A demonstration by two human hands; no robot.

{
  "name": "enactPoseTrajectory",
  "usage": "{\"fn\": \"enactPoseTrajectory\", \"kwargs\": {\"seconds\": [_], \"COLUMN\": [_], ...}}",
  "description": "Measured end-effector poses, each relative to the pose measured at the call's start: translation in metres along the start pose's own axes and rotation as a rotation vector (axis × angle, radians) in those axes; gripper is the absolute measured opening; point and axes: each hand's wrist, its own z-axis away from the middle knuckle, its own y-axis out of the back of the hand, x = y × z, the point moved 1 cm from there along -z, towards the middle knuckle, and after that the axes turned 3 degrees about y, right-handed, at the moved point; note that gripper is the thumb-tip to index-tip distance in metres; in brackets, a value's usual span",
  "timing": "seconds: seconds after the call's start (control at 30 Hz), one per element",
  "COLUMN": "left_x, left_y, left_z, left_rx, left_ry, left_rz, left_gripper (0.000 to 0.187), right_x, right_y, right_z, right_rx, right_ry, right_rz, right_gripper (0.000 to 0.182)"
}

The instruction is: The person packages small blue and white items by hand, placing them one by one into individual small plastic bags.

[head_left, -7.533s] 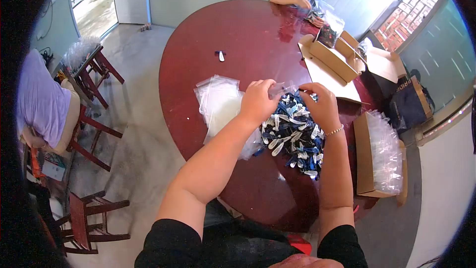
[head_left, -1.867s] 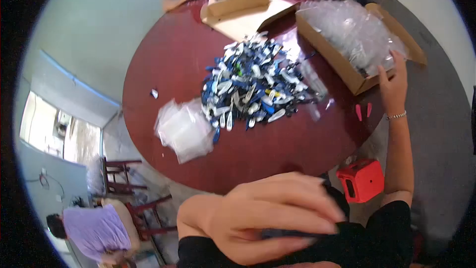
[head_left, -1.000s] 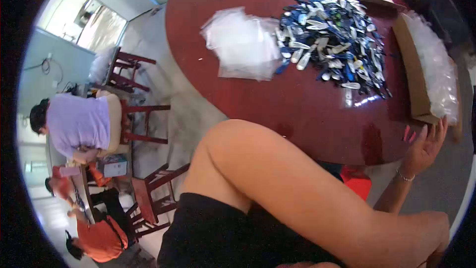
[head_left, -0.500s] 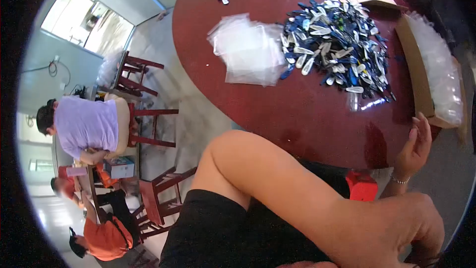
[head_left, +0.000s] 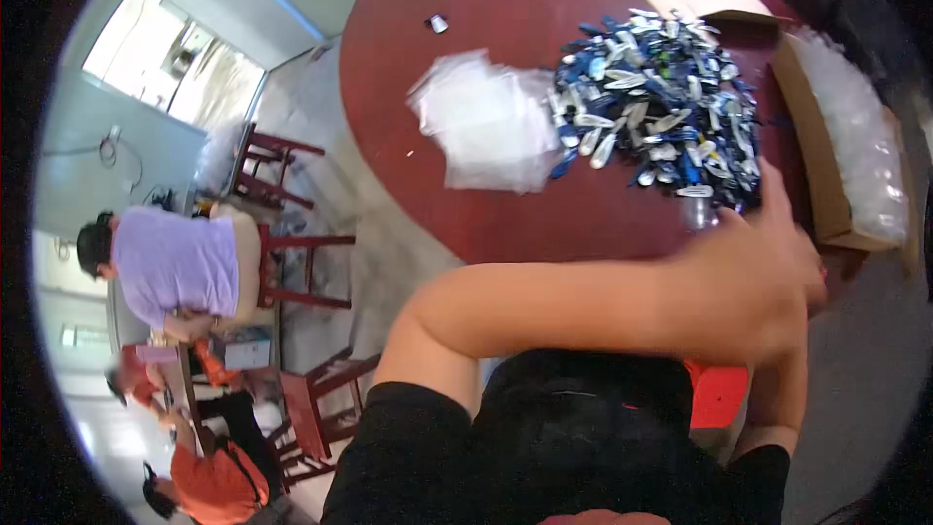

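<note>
My left forearm reaches across to the right over the table's near edge, and my left hand [head_left: 743, 277] is smeared by motion. It overlaps my right hand [head_left: 779, 219], which is beside the near right side of a heap of snap hair clips [head_left: 651, 102]. Both hands' fingers are blurred or covered, so I cannot make out anything held. The clips are mostly dark blue and whitish. A small clear plastic piece [head_left: 697, 212] lies at the heap's near edge. Left of the heap is a spread of clear plastic bags [head_left: 486, 126].
A cardboard box [head_left: 816, 160] packed with clear plastic stands right of the heap. One loose clip [head_left: 437, 23] lies on the dark red table [head_left: 389, 68]. A red object [head_left: 717, 396] shows below the table edge. People [head_left: 185, 258] sit among wooden stools [head_left: 311, 272] at left.
My left hand has swung up from the lower right toward the heap. My right hand has moved left from beside the box, and the left hand now partly covers it.
</note>
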Motion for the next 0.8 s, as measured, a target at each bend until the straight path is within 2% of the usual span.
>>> {"fn": "enactPoseTrajectory", "kwargs": {"seconds": [0.03, 0.07, 0.1, 0.13, 0.2, 0.27, 0.37, 0.5, 0.57, 0.6, 0.67, 0.7, 0.77, 0.8], "left_x": [-0.025, -0.051, -0.072, -0.081, -0.112, -0.124, -0.129, -0.133, -0.138, -0.141, -0.143, -0.147, -0.15, -0.146], "left_y": [0.014, 0.032, 0.05, 0.071, 0.094, 0.104, 0.105, 0.103, 0.101, 0.101, 0.101, 0.102, 0.103, 0.103], "left_z": [0.005, 0.011, 0.02, 0.025, 0.039, 0.043, 0.04, 0.036, 0.036, 0.037, 0.035, 0.035, 0.035, 0.033], "left_rx": [0.154, 0.181, 0.311, 0.257, 0.289, 0.18, 0.15, 0.131, 0.14, 0.15, 0.195, 0.244, 0.337, 0.389], "left_ry": [0.001, 0.227, 0.174, 0.404, 0.498, 0.673, 0.631, 0.537, 0.496, 0.49, 0.469, 0.443, 0.422, 0.494], "left_rz": [-0.223, -0.449, -0.644, -0.724, -0.892, -0.92, -0.88, -0.731, -0.673, -0.671, -0.612, -0.558, -0.494, -0.291], "left_gripper": [0.023, 0.035, 0.044, 0.061, 0.075, 0.095, 0.099, 0.097, 0.096, 0.094, 0.088, 0.086, 0.078, 0.075], "right_x": [0.096, 0.046, 0.043, 0.042, 0.037, 0.026, 0.013, 0.004, -0.004, -0.014, -0.034, -0.035, -0.045, -0.051], "right_y": [-0.033, -0.022, -0.025, -0.029, -0.037, -0.041, -0.045, -0.056, -0.055, -0.054, -0.049, -0.058, -0.062, -0.06], "right_z": [-0.052, -0.028, -0.029, -0.032, -0.043, -0.052, -0.065, -0.084, -0.093, -0.092, -0.093, -0.099, -0.109, -0.114], "right_rx": [-0.174, 0.145, 0.204, 0.213, 0.175, 0.157, 0.113, 0.167, -0.029, -0.04, 0.061, 0.14, 0.175, 0.164], "right_ry": [0.442, 0.426, 0.423, 0.413, 0.37, 0.341, 0.243, 0.261, 0.093, 0.036, 0.123, 0.149, 0.195, 0.195], "right_rz": [0.328, 0.182, 0.22, 0.218, 0.226, 0.205, 0.077, -0.212, -0.502, -0.644, -0.549, -0.548, -0.59, -0.583], "right_gripper": [0.077, 0.073, 0.074, 0.072, 0.074, 0.074, 0.074, 0.067, 0.066, 0.064, 0.06, 0.051, 0.049, 0.048]}}
